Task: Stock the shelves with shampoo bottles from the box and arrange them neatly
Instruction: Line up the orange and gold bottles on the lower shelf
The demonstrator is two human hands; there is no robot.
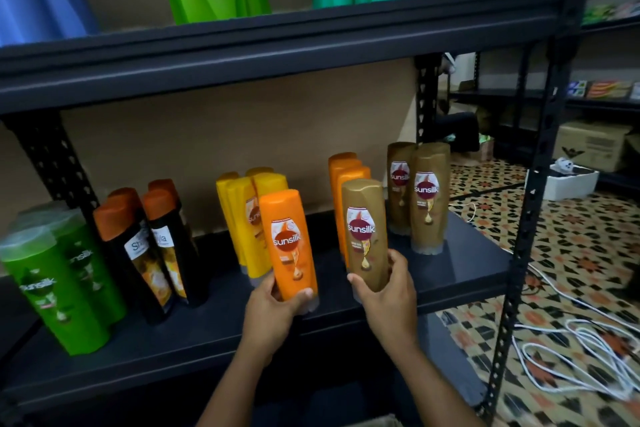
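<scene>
The dark metal shelf (450, 274) is the landmark here, and it already carries grouped stock. Along it from its left end stand the green bottles (52, 288), then the black bottles with orange caps (152, 253), the yellow bottles (242, 218), a row of orange bottles (346, 166) behind the gold one in hand, and at the shelf's right end the gold bottles (426, 198).

The step in hand is placing, not fetching: both hands are at the shelf's front edge, each clamped on one bottle. The left hand (273, 308) grips the base of an orange bottle (291, 243), held upright just in front of the yellow group. The right hand (388, 291) wraps the lower part of a gold bottle (367, 236), upright in front of the orange row. Whether either base already rests on the shelf is hard to tell, since fingers cover both bases.

Judging by colour, the two bottles look crossed: the next move likely calls for carrying the orange one to the orange row and the gold one right to the gold pair, labels forward, fronts in line.
</scene>
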